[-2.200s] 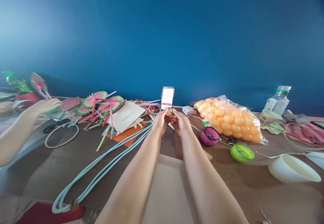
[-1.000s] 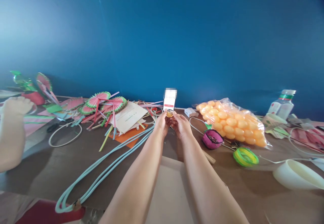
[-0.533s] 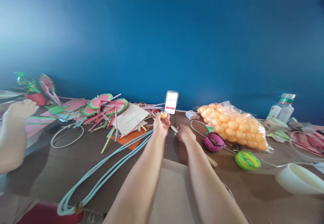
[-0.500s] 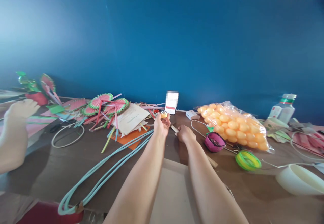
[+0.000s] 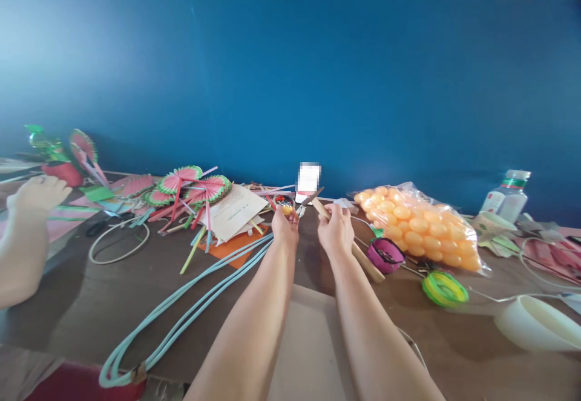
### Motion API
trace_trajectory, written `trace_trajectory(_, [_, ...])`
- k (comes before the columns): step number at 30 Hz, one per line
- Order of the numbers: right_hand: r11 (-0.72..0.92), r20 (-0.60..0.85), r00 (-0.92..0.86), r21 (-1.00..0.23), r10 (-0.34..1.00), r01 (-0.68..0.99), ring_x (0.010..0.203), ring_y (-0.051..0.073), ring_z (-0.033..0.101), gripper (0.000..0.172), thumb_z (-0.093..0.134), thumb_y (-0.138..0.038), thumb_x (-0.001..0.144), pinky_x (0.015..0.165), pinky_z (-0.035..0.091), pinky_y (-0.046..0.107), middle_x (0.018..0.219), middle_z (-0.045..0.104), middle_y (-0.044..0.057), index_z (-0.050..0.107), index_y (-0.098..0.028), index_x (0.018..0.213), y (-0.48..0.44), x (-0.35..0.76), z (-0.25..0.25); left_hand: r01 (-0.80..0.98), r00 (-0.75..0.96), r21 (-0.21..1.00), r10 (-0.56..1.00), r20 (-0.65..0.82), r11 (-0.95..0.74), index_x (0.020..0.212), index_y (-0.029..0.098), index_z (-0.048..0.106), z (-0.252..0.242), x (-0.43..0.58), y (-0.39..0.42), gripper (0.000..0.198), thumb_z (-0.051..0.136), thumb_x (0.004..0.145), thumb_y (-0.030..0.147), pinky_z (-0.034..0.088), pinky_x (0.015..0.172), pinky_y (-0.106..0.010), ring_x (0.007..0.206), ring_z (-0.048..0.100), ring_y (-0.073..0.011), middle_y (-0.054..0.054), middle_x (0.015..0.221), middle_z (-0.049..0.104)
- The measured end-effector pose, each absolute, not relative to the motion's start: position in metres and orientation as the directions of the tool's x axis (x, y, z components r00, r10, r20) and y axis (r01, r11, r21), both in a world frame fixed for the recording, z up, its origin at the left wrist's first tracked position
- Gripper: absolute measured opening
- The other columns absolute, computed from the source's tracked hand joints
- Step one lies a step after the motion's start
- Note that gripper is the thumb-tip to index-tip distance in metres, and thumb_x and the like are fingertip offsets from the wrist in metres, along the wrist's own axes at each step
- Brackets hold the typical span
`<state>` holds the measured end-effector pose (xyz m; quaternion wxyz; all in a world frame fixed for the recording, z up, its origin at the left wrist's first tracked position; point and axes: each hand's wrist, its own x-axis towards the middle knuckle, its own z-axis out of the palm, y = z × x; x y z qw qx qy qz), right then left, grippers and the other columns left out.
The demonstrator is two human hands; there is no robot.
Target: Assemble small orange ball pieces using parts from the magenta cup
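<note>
Near the table's middle, my left hand (image 5: 285,228) is cupped palm-up with fingers curled around a small round shiny gold-and-silver thing (image 5: 287,208); its kind is too small to tell. My right hand (image 5: 336,230) grips a wooden-handled tool (image 5: 368,265) just to the right. Its pale handle slants from the front right up past my fingers, and a slim dark piece lies at its far end, in front of the phone (image 5: 307,178). The phone leans upright against the blue wall, its screen lit and partly blurred out. The two hands are apart.
A clear bag of orange plastic eggs (image 5: 420,225), a purple pouch (image 5: 385,254) and green-yellow rings (image 5: 445,288) lie right. Paper fans (image 5: 209,189), sheets (image 5: 233,210) and a pale blue tube bundle (image 5: 181,310) lie left. Another person's hand (image 5: 39,194) is at far left.
My right hand has raised the wooden-handled tool and brought its far end up toward the phone. My left hand has dropped slightly and shifted left with the shiny thing.
</note>
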<state>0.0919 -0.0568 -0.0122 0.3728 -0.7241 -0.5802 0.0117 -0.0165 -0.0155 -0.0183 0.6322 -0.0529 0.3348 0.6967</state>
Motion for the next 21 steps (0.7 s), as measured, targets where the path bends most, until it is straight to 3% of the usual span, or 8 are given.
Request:
trace_trajectory(5, [0.104, 0.561, 0.263, -0.539, 0.785, 0.836, 0.097, 0.023, 0.058, 0.025, 0.051, -0.022, 0.088, 0.08, 0.04, 0.032, 0.113, 0.061, 0.008, 0.06, -0.025, 0.111, -0.062, 0.085, -0.008, -0.936, -0.147, 0.348, 0.853, -0.501, 0.044, 0.087, 0.019, 0.054, -0.015, -0.017, -0.017, 0.017, 0.049, 0.095, 0.033, 0.052, 0.059, -0.016, 0.066, 0.059, -0.008, -0.004, 0.08, 0.059])
trace_trajectory(11, [0.108, 0.521, 0.176, -0.471, 0.835, 0.876, 0.094, 0.023, 0.059, 0.026, 0.052, -0.019, 0.086, 0.08, 0.039, 0.033, 0.11, 0.063, 0.006, 0.061, -0.025, 0.109, -0.062, 0.078, -0.011, -0.934, -0.14, 0.353, 0.851, -0.506, 0.057, 0.085, 0.019, 0.053, -0.014, -0.017, -0.016, 0.015, 0.049, 0.095, 0.03, 0.053, 0.062, -0.016, 0.066, 0.059, -0.0077, -0.005, 0.08, 0.058])
trace_trajectory(21, [0.101, 0.566, 0.247, -0.514, 0.787, 0.852, 0.09, 0.022, 0.059, 0.024, 0.053, -0.019, 0.085, 0.078, 0.04, 0.032, 0.106, 0.064, 0.007, 0.062, -0.023, 0.106, -0.059, 0.078, -0.017, -0.939, -0.101, 0.336, 0.878, -0.468, 0.071, 0.087, 0.017, 0.054, -0.014, -0.017, -0.018, 0.019, 0.047, 0.096, 0.032, 0.051, 0.057, -0.015, 0.063, 0.057, -0.0074, -0.006, 0.08, 0.059])
